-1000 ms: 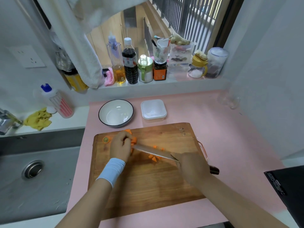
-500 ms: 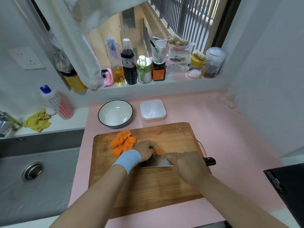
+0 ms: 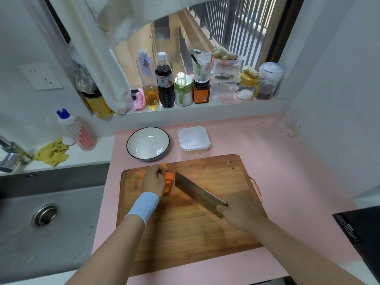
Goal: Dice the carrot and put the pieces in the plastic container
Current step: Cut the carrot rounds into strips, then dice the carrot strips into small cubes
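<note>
Orange carrot pieces (image 3: 169, 178) lie bunched at the back left of the wooden cutting board (image 3: 191, 229). My left hand (image 3: 153, 179), with a pale blue wristband, curls over them and holds them together. My right hand (image 3: 239, 212) grips the handle of a cleaver (image 3: 197, 192); the blade slants up to the left and its tip sits just right of the carrot pieces. A cut carrot end (image 3: 137, 176) lies alone near the board's left corner. The white plastic container (image 3: 194, 140) stands behind the board with its lid on.
A white bowl (image 3: 148, 143) with a dark rim sits left of the container on the pink mat (image 3: 287, 182). The steel sink (image 3: 45, 219) is to the left. Bottles and jars (image 3: 164, 83) line the window sill. A black box (image 3: 362, 239) lies at the right edge.
My left hand moved from the middle of the board back to the carrot pile at the back left. The cleaver swung from lying level to slanting with its tip beside the pile.
</note>
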Motion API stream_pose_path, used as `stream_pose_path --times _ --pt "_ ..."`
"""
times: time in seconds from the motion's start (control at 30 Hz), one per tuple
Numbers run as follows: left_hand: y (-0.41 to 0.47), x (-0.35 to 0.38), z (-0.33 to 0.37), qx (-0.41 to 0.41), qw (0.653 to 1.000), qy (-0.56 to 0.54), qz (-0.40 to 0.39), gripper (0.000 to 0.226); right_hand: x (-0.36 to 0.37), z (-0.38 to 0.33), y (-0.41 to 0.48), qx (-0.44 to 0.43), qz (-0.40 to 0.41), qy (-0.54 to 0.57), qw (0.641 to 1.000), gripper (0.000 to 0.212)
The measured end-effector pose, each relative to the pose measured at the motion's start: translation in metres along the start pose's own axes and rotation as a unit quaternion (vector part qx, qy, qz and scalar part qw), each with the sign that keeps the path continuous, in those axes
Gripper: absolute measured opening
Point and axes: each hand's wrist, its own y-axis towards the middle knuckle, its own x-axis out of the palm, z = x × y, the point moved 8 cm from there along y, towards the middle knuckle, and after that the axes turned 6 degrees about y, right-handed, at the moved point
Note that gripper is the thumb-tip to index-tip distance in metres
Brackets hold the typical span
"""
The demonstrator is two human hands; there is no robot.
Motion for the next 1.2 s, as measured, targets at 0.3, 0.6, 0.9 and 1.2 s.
stream_pose_path --times 0.3,0.6,0.9,1.2 --pt "-0.010 0.022 -0.014 0.126 0.979 0.163 -0.007 0.035 0.013 0.017 -0.009 0.075 0.005 0.067 0.995 0.026" --pt "-0.012 0.025 -0.025 0.162 0.964 0.208 -0.024 0.032 -0.007 0.016 -0.004 0.112 0.084 0.075 0.987 0.030" --pt "0.012 0.027 -0.031 0.176 0.963 0.183 -0.084 0.022 0.014 -0.024 0.017 0.087 0.059 0.083 0.991 0.028" --pt "-0.004 0.015 -0.005 0.250 0.963 0.096 -0.008 0.019 0.019 -0.008 0.015 0.132 0.072 0.121 0.981 0.036"
